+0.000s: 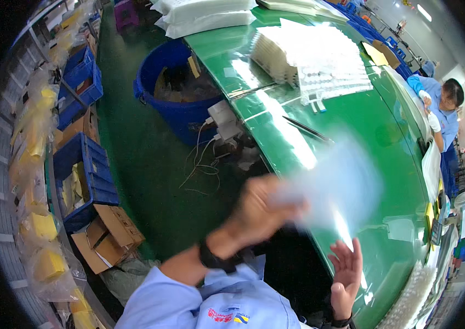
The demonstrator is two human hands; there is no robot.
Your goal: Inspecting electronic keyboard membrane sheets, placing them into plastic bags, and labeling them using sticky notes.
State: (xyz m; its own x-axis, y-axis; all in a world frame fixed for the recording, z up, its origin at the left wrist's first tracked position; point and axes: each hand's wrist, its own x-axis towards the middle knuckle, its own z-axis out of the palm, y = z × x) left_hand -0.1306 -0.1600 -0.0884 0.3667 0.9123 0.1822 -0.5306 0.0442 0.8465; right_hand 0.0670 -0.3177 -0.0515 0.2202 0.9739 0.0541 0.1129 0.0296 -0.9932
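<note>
My left hand (262, 211) is closed on the near left edge of a pale bluish, shiny sheet (334, 186). The sheet is held up above the green table (391, 203) and is smeared by motion, so its exact kind is not clear. Below its right end is my right hand (346, 271), fingers spread and palm up, with nothing in it. A thin dark pen-like rod (306, 129) lies on the table beyond the sheet. Farther off rests a stack of white trays (320, 60), with a small white-and-blue tab at its near edge.
Left of the table stands a blue bin (175, 112) with scraps inside, beside white adapters (224, 120) with hanging cables. Blue crates (87, 181), a cardboard box (109, 236) and bagged yellow items line the left shelf. Across the table, a person (446, 109) in blue works.
</note>
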